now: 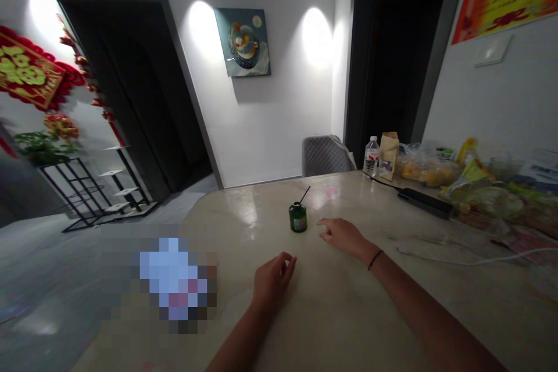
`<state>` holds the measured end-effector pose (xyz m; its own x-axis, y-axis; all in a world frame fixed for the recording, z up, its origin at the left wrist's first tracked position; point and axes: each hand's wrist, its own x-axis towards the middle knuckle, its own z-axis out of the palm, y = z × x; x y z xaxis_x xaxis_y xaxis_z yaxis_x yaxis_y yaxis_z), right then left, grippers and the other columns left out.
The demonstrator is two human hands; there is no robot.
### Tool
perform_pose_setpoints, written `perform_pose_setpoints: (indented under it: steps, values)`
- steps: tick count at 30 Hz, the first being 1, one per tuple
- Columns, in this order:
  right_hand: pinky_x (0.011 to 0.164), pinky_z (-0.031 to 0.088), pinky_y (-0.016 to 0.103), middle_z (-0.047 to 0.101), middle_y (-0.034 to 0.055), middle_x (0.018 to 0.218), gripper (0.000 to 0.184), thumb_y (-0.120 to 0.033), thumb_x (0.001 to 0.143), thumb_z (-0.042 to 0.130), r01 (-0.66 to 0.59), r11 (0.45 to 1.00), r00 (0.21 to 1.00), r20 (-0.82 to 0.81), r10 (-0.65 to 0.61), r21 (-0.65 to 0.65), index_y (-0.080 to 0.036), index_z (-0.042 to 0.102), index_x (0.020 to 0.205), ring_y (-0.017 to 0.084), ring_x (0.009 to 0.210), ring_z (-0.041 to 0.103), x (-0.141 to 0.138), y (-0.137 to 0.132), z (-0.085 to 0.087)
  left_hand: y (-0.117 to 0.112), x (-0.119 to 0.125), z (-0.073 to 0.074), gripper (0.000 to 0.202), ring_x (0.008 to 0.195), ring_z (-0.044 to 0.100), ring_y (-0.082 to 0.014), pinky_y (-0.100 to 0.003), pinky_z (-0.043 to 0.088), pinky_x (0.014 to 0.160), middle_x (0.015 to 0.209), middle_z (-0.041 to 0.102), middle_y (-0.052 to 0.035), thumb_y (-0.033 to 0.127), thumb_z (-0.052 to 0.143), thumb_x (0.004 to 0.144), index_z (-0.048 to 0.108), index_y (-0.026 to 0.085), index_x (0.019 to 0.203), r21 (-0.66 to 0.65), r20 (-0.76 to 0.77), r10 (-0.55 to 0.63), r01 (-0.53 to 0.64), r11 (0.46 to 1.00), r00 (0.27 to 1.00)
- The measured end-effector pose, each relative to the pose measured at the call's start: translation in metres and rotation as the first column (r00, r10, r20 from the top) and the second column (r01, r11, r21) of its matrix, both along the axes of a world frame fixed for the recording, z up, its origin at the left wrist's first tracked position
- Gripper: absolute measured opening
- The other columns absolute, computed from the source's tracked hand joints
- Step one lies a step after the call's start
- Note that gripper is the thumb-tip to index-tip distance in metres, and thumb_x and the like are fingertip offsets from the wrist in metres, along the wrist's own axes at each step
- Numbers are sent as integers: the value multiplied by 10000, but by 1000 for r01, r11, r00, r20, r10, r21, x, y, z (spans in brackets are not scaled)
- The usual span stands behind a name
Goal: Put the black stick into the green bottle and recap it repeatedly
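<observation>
Small dark-green glass bottle (298,218) with a colored label: upright on the pale, glossy stone-look table (222,226), at 12 o'clock. Thin dark stick (306,194) already in its neck, leaning toward 1. Neither hand on it. Right hand (344,237) just beside, at the bottle's 4 o'clock: fingers loosely extended, no grip. Left hand (271,280) at its 7: fingers half-curled, loose, nothing visible held. Anything left to do: can't tell.

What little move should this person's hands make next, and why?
Perhaps ease the right hand leftward to the green bottle: that hand looks empty, sits beside the bottle but apart, and seems nearer than the left hand.
</observation>
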<state>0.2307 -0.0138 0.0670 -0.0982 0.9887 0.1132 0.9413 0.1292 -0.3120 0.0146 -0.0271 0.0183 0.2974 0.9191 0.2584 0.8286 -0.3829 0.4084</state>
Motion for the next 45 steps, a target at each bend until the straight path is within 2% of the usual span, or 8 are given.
perform_pose_setpoints:
  steps: [2, 4, 8, 14, 19, 28, 33, 45]
  values:
    - [713, 404, 253, 674, 64, 897, 372, -282, 814, 447, 20, 997, 999, -27, -18, 76, -224, 534, 1171, 177, 825, 610, -5, 11, 8, 1, 0, -2, 350, 505, 448, -91, -199, 294, 528, 570, 558, 11, 441, 380, 822, 600, 192, 712, 34, 16, -5, 4, 999, 1000]
    - [733, 397, 242, 660, 62, 960, 390, -258, 824, 421, 3, 990, 1000, -31, 2, 141, -229, 503, 1205, 164, 853, 600, -13, 20, 15, 2, 0, -4, 381, 473, 394, -80, -201, 262, 505, 538, 520, 18, 444, 372, 822, 564, 179, 628, 60, 28, -1, -1, 998, 1000]
    - [730, 400, 242, 625, 70, 1047, 483, -229, 797, 445, -59, 992, 997, 54, 54, 114, -246, 419, 1279, 170, 889, 586, -25, 36, 22, 3, -1, -5, 410, 451, 332, -73, -204, 226, 489, 500, 452, 29, 428, 339, 829, 503, 171, 555, 75, 33, 13, -15, 997, 999]
    - [768, 405, 286, 586, 92, 1125, 480, -217, 803, 394, -65, 996, 993, 103, 59, 60, -254, 419, 1281, 209, 984, 558, -31, 50, 21, 2, -1, -6, 400, 461, 327, -75, -202, 218, 491, 506, 446, 27, 421, 330, 829, 478, 173, 553, 54, 34, -6, 4, 999, 999]
    - [737, 416, 303, 605, 112, 1064, 444, -239, 817, 370, -60, 995, 984, 172, 46, 80, -243, 469, 1249, 231, 951, 567, -36, 58, 25, 2, -1, -6, 394, 465, 337, -76, -205, 217, 497, 508, 457, 22, 410, 331, 828, 479, 173, 551, 41, 41, -16, 14, 999, 999]
    - [733, 416, 289, 637, 121, 992, 314, -216, 831, 393, -67, 985, 959, 284, 19, 160, -191, 650, 1010, 226, 962, 555, -45, 72, 40, 0, -1, -5, 391, 462, 305, -78, -216, 203, 494, 501, 434, 24, 395, 330, 828, 480, 172, 544, 41, 37, -29, 27, 999, 999]
    - [725, 420, 279, 660, 143, 930, 278, -211, 823, 422, -96, 989, 952, 300, 57, 116, -140, 683, 886, 218, 903, 591, -50, 78, 50, 1, -1, -5, 394, 457, 291, -78, -219, 201, 494, 496, 422, 26, 402, 327, 828, 481, 173, 547, 25, 45, -37, 36, 999, 998]
    - [780, 406, 270, 656, 140, 967, 217, -207, 799, 502, -219, 971, 922, 345, 174, 96, -123, 674, 900, 216, 933, 582, -54, 90, 58, 1, -2, -6, 394, 465, 309, -79, -219, 207, 501, 504, 439, 23, 397, 327, 831, 477, 174, 544, 41, 52, -22, 20, 999, 998]
